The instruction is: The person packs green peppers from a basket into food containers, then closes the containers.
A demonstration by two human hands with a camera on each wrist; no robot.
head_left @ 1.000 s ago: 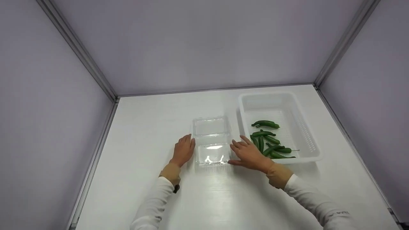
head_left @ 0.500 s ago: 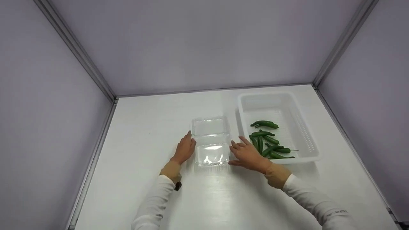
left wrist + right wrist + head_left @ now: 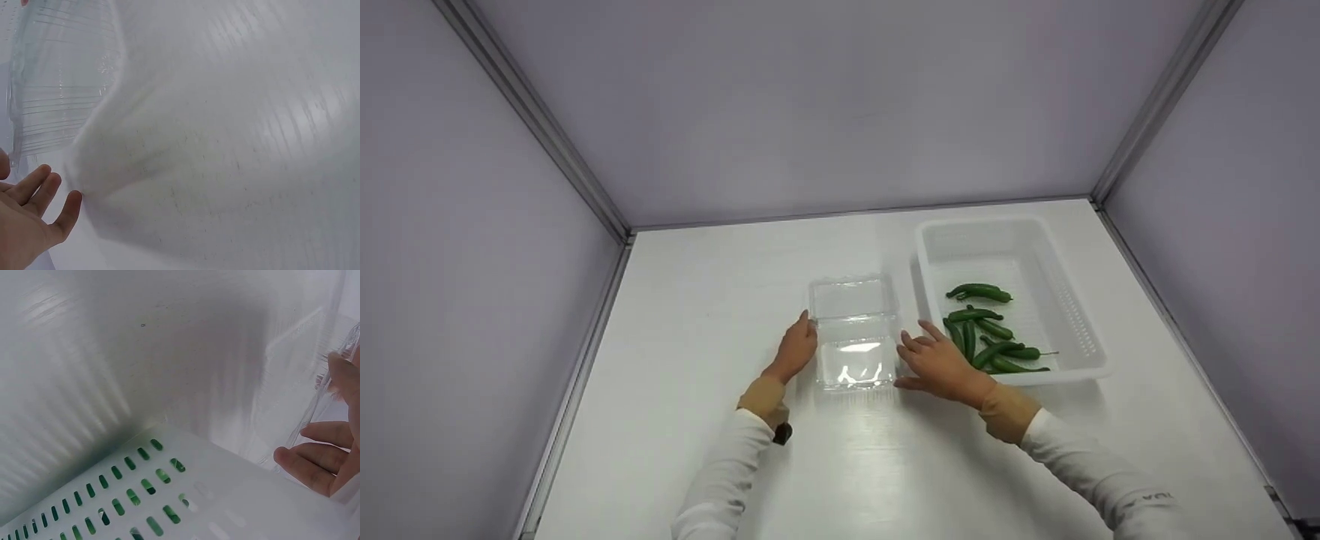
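Left hand (image 3: pixel 795 349) and right hand (image 3: pixel 936 363) flanking clear container (image 3: pixel 855 337), contact apparently fingertip-light

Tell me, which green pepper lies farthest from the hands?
The pepper pair at the far end of the white basket, set apart from the cluster beside the right hand.

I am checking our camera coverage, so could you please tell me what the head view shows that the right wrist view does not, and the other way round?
Only the head view shows the left hand at the left side of the clear clamshell box, the whole green peppers and the table. Only the right wrist view shows the slots in the white basket wall close up, with green glimpsed through them. Both show the right hand with straight fingers at the box's right side, next to the basket.
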